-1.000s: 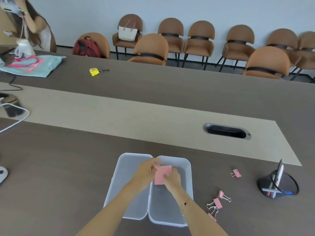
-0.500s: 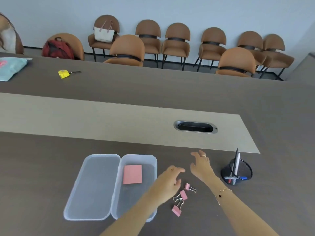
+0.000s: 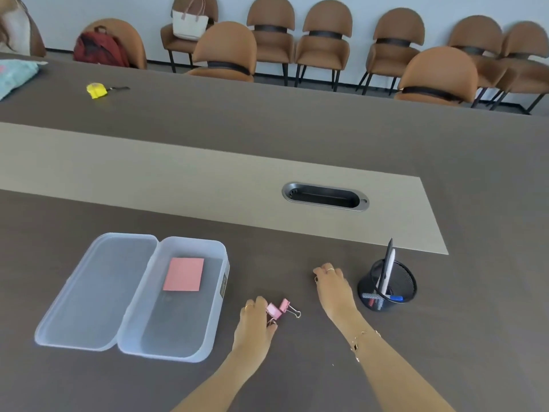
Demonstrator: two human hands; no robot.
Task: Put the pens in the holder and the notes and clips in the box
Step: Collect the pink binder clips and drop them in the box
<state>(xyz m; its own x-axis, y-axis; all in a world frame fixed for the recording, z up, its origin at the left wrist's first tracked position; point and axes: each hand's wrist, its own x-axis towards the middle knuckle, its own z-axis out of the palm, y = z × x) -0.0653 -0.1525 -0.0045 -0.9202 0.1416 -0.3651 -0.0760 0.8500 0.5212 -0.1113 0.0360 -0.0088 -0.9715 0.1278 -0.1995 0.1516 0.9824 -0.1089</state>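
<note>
A clear plastic box (image 3: 220, 295) stands open, its lid (image 3: 98, 289) lying flat to the left. A pink note pad (image 3: 183, 274) lies inside it. Right of the box, my left hand (image 3: 255, 325) pinches one pink binder clip (image 3: 274, 311); a second clip (image 3: 286, 306) touches it on the table. My right hand (image 3: 334, 288) rests palm down further right, its fingers curled on the table and hiding whatever is beneath. A black mesh pen holder (image 3: 399, 285) next to that hand has pens (image 3: 388, 260) standing in it.
A metal cable port (image 3: 325, 197) is set into the table's pale centre strip. A yellow tape measure (image 3: 96, 90) lies far left. Brown chairs (image 3: 323, 40) line the wall, with a red backpack (image 3: 99, 49) and a white handbag (image 3: 190, 23) on two.
Both hands left the box, with the pink pad lying in it. The left hand came down on the clips; the right hand lowered onto the table beside the pen holder. My view shifted right.
</note>
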